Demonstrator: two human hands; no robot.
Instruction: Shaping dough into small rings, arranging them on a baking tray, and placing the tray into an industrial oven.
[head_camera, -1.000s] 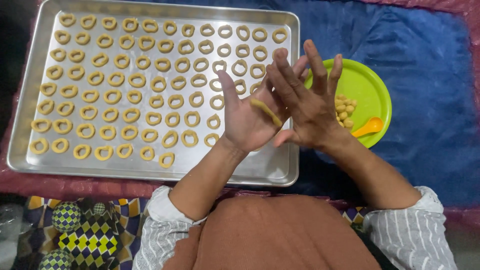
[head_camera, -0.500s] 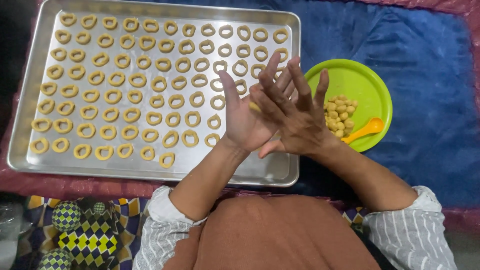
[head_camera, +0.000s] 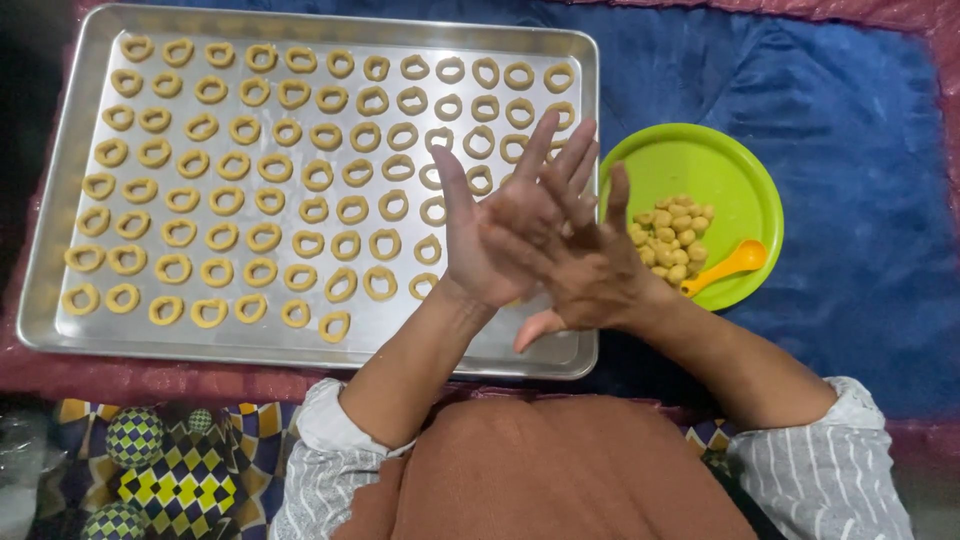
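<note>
From the head view, the left hand (head_camera: 495, 235) lies palm up with fingers spread flat, and the right hand (head_camera: 585, 265) presses across it, fingers straight. Any dough between the palms is hidden. Pale ring-shaped dough pieces (head_camera: 270, 190) fill the metal tray (head_camera: 60, 180); small dough balls (head_camera: 675, 235) sit on the green plate (head_camera: 700, 160).

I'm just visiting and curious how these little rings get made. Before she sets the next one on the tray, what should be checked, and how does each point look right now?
1. Dough between the palms: cannot tell, the right hand covers the left hand.
2. Free room on the metal tray: ok, bare strip along the near edge.
3. Dough rings apart: ok, rows spaced.
4. Dough balls left on the green plate: ok.
5. Orange spoon clear of the hands: ok.
</note>
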